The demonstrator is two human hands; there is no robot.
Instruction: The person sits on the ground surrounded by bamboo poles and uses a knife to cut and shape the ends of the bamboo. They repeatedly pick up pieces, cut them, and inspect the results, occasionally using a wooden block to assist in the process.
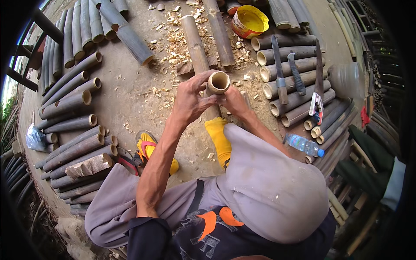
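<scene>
A bamboo tube (218,81) points its open, pale-rimmed end up between my hands. My left hand (190,97) is closed around its near-left side, with thumb and fingers spread along the wall. On the other side my right hand (234,103) grips the tube lower down; its fingers are partly hidden behind it. Beneath them lies a longer bamboo pole (196,45), running away from me across a brownish block (185,68). Its near end passes beside my yellow-socked foot (219,136).
Bamboo lengths (73,151) are stacked at left. On another stack (299,84) at right lie a wooden-handled machete (279,71), a dark-handled knife (296,73) and a long blade (319,69). A yellow tub (250,21) stands beyond, near wood shavings (173,39). A water bottle (303,144) lies right.
</scene>
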